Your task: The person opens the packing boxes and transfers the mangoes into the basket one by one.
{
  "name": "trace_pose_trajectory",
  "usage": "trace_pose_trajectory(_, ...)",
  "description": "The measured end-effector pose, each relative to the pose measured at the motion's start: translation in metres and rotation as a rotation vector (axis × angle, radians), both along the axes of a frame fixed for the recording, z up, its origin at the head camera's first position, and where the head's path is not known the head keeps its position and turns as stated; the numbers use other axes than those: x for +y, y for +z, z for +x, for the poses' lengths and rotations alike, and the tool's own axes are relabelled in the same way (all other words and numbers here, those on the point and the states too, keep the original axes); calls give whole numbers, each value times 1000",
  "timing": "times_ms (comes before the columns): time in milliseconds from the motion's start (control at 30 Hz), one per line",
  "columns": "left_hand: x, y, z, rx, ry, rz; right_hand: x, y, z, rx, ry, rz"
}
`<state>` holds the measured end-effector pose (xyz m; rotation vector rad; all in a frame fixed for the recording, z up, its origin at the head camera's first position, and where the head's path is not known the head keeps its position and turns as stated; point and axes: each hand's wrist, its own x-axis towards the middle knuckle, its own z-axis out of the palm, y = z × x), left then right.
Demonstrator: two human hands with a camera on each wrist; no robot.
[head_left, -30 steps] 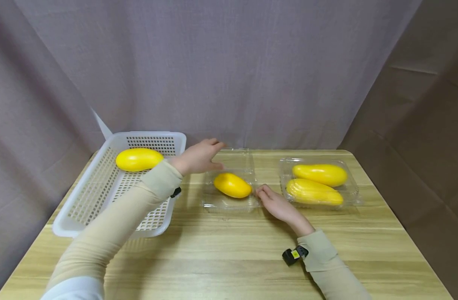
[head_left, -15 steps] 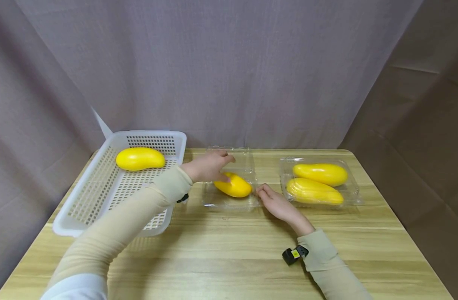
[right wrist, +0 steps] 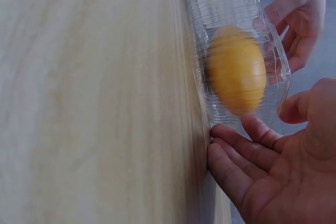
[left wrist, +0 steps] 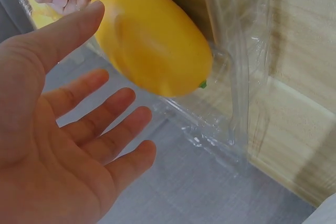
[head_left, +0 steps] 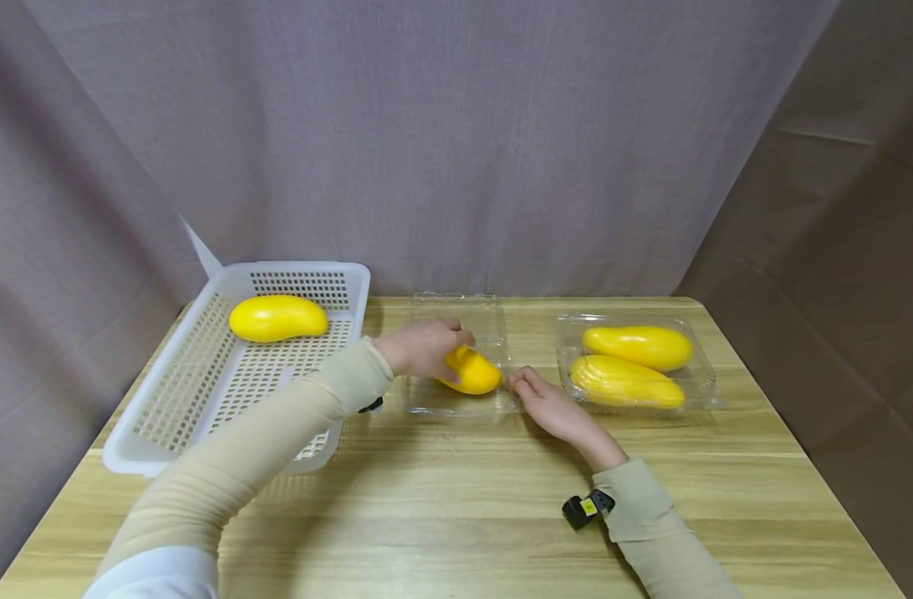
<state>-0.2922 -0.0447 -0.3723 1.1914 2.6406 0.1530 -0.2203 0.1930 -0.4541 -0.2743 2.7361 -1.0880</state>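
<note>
A yellow mango [head_left: 477, 374] with a small green stem tip lies in an open clear plastic clamshell box [head_left: 426, 403]. Its lid [head_left: 464, 306] is folded back toward the curtain. My left hand [head_left: 425, 348] is over the mango's left end; in the left wrist view, its fingers [left wrist: 118, 135] are spread and the thumb overlaps the mango's edge. At the box's right side, my right hand [head_left: 554, 412] pinches the rim between thumb and fingers, as the right wrist view shows. Contact between the left fingers and the mango is unclear.
On the left stands a white perforated basket [head_left: 138, 445] with one mango [head_left: 278, 318] inside. Another clear box [head_left: 699, 391] on the right contains two mangoes [head_left: 638, 348]. The wooden table [head_left: 441, 516] meets a grey curtain [head_left: 456, 150] at its back edge.
My left hand has moved right and down from beside the box onto the mango's left end. The right hand has stayed at the box's rim.
</note>
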Motion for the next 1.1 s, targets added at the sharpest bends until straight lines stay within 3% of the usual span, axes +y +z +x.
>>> trace_pose_trajectory(200,2,-3,4,23,-15,-1,0,0,0,1,-2,-1)
trace_pose_trajectory(533,5,-8,6,35,16,-50,0,0,0,0,1,-3)
trace_pose_trajectory(1100,10,-17,11,63,-12,-70,0,1,0,-9,3,-14)
